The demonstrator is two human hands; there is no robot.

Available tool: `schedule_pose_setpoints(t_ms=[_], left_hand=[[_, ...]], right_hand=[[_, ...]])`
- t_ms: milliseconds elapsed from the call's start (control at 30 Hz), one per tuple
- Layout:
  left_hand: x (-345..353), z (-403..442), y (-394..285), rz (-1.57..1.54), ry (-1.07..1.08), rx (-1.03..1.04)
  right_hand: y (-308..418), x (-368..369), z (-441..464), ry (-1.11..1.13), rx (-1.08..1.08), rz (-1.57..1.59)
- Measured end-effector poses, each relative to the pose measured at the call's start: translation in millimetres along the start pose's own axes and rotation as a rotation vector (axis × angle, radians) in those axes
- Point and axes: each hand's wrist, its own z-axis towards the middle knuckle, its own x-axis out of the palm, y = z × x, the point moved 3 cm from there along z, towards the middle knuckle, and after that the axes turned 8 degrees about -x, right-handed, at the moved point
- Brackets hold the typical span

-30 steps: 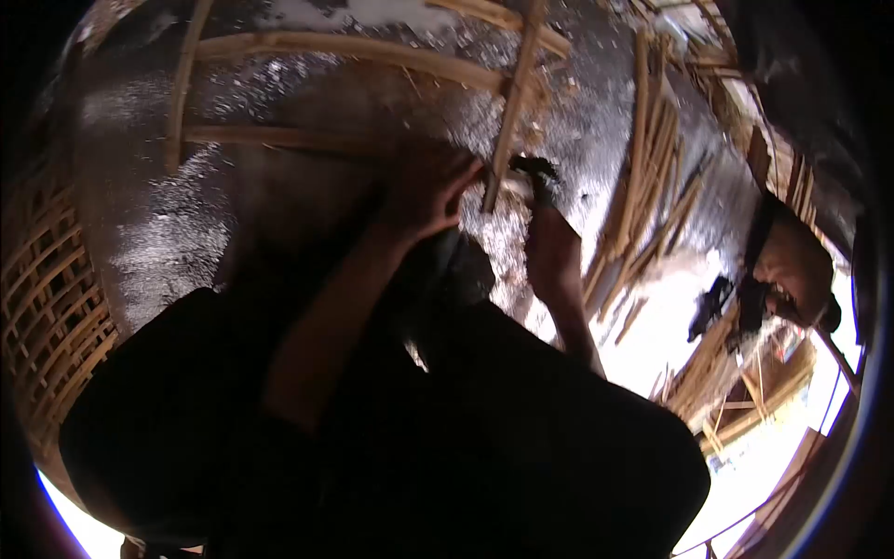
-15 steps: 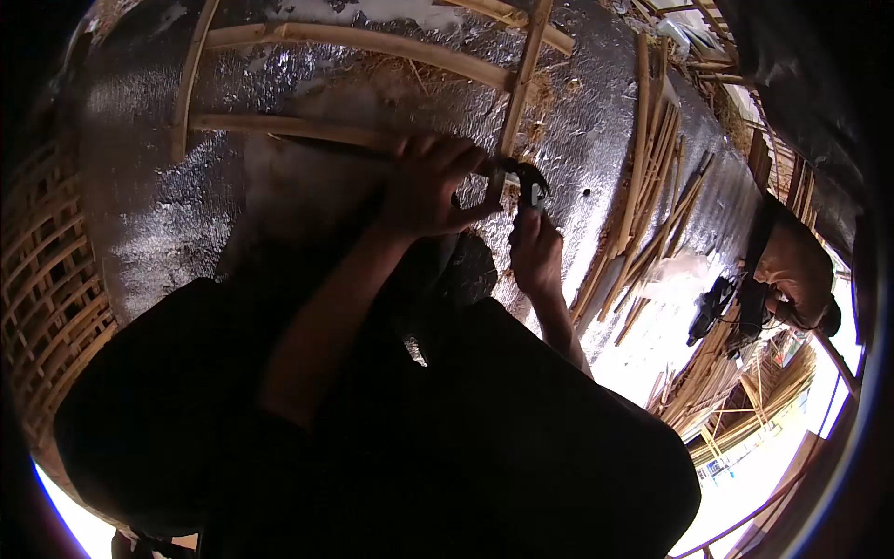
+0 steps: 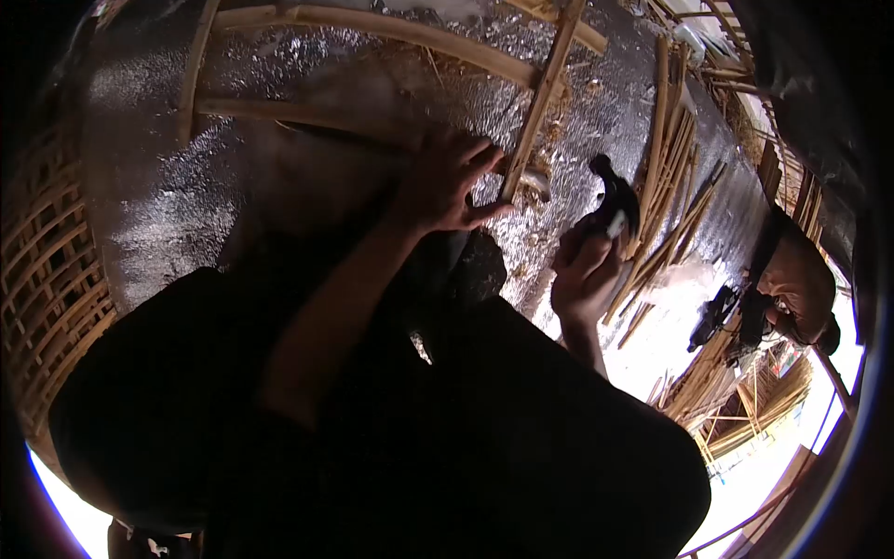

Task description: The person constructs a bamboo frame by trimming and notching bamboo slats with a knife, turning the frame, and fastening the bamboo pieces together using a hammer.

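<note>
My right hand (image 3: 587,275) is closed around a dark hammer (image 3: 616,200), its head raised to the right of the bamboo frame. My left hand (image 3: 456,186) grips the joint where a horizontal bamboo strip (image 3: 307,115) meets the slanting bamboo strip (image 3: 545,98); thumb and fingers are around the strip's end. A longer bamboo strip (image 3: 400,31) crosses the frame farther up. The frame lies on a silvery, crinkled sheet (image 3: 172,224). Deep shadow hides part of my left palm.
Loose bamboo strips (image 3: 666,177) lie in a pile at the right. Beyond them another person (image 3: 792,270) bends over near a dark tool (image 3: 717,317). A woven bamboo lattice (image 3: 56,270) stands at the far left. My dark-clothed legs fill the lower view.
The hammer and my right hand have swung away to the right from the joint beside my left hand. My left hand stays at the bamboo, which appears slightly shifted in view.
</note>
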Motion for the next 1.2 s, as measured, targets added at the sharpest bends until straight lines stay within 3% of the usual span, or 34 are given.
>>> schedule_pose_setpoints(t_ms=[67, 100, 167, 200, 233, 300, 333, 367, 400, 500, 567, 600, 633, 700, 767, 800, 833, 867, 967, 1000, 1033, 1067, 1133, 1200], left_hand=[[-2.1, 2.0, -3.0, -0.005, -0.032, 0.009], [-8.7, 7.4, -4.0, -0.015, 0.065, -0.031], [-1.1, 1.4, 2.2, -0.030, 0.047, -0.003], [-2.5, 3.8, 5.4, -0.040, 0.054, 0.004], [1.9, -2.3, 3.0, 0.044, -0.053, 0.018], [4.6, -8.5, 5.3, 0.033, -0.040, 0.031], [2.5, -4.9, 5.5, 0.022, -0.038, 0.056], [9.5, -4.6, 13.0, -0.111, 0.143, 0.013], [6.6, -2.1, 16.1, -0.064, 0.066, 0.015], [-4.6, -6.6, 1.1, 0.017, -0.142, 0.068], [-1.2, -2.3, 0.1, -0.034, 0.020, 0.053], [-0.5, -4.1, 6.2, -0.045, 0.106, 0.024], [1.3, -3.5, 6.2, -0.057, -0.096, 0.071], [0.4, -8.1, 6.0, -0.024, -0.128, 0.077], [-11.8, 1.7, 1.2, -0.058, -0.100, 0.133], [-13.5, 3.0, -1.7, -0.006, 0.121, 0.025], [-10.8, 5.7, 3.7, -0.027, 0.013, 0.042], [-7.3, 0.6, 1.5, -0.058, -0.094, 0.071], [-11.3, 4.1, -8.9, 0.059, -0.007, 0.070], [5.1, -2.8, 1.9, -0.039, -0.007, 0.078], [2.0, -1.7, 3.7, 0.006, -0.015, 0.059], [-0.5, -5.3, 1.5, 0.044, -0.014, 0.040], [-12.2, -3.4, -3.7, 0.083, 0.007, 0.032], [-16.9, 4.6, -8.5, 0.110, 0.014, 0.035]], right_hand=[[-32.1, 31.7, -13.8, -0.012, 0.023, -0.406], [-35.7, 35.4, -15.3, -0.040, 0.063, -0.454], [-46.7, 22.7, -14.8, -0.104, 0.175, -0.204], [-38.1, 13.9, -11.0, -0.209, 0.258, 0.086], [-42.8, 19.1, -13.6, -0.085, 0.179, -0.109], [-45.2, 30.7, -15.4, 0.103, -0.029, -0.509], [-43.0, 24.7, -13.2, 0.122, 0.010, -0.480], [-36.8, 19.1, -10.5, 0.140, 0.049, -0.452], [-11.9, 16.2, 0.2, 0.067, 0.076, -0.478], [-42.5, 19.8, -7.2, 0.123, 0.063, -0.457], [-40.9, 9.2, 2.4, 0.069, 0.058, -0.443], [-10.6, 3.2, 4.4, 0.110, 0.453, -0.240], [-29.2, 9.0, -4.5, 0.097, 0.297, -0.203], [-65.4, 20.6, -23.2, 0.086, -0.018, -0.129], [-72.3, 23.6, -21.1, 0.206, -0.045, -0.597], [-40.5, 15.6, -6.3, 0.137, 0.200, -0.294], [-48.3, 19.2, -5.3, 0.068, 0.240, -0.147], [-51.0, 25.6, -8.6, 0.070, 0.202, -0.271], [-54.6, 17.2, -19.2, 0.012, -0.065, -0.410], [-46.4, 6.1, -10.0, 0.032, 0.032, -0.305], [-41.3, -1.7, -11.0, 0.030, 0.343, -0.313], [-47.9, -1.0, -24.1, -0.108, -0.180, -0.616], [-54.8, -13.9, -37.2, -0.214, 0.244, -0.401], [-107.7, -23.0, -67.4, -0.229, 0.045, -0.628]])
